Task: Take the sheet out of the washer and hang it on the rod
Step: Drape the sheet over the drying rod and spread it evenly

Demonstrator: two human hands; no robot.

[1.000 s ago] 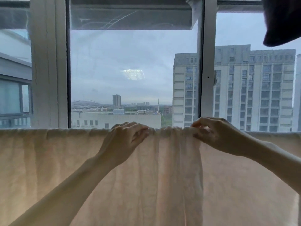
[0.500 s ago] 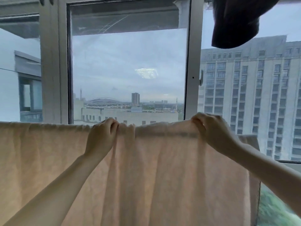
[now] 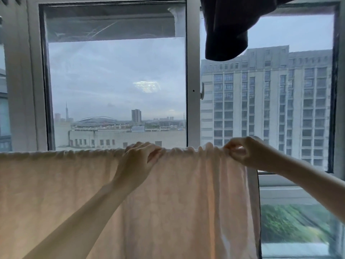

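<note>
A pale peach sheet (image 3: 186,202) hangs draped across the lower half of the view, its top fold running level from the left edge to about two thirds across. The rod under that fold is hidden by the cloth. My left hand (image 3: 138,161) rests on the fold near the middle, fingers pinching the bunched fabric. My right hand (image 3: 246,152) pinches the gathered top edge at the sheet's right end. Between the two hands the fold is wrinkled into small pleats. The washer is out of view.
A dark garment (image 3: 225,28) hangs from above at the top right. Behind the sheet stands a white-framed window (image 3: 193,81) with a handle on its middle post, city buildings beyond. Right of the sheet a window sill and greenery below show.
The sheet's right end has slid leftward and bunched, uncovering more window at the right. Both hands have shifted along the top fold and re-pinched it; the view has tilted and moved.
</note>
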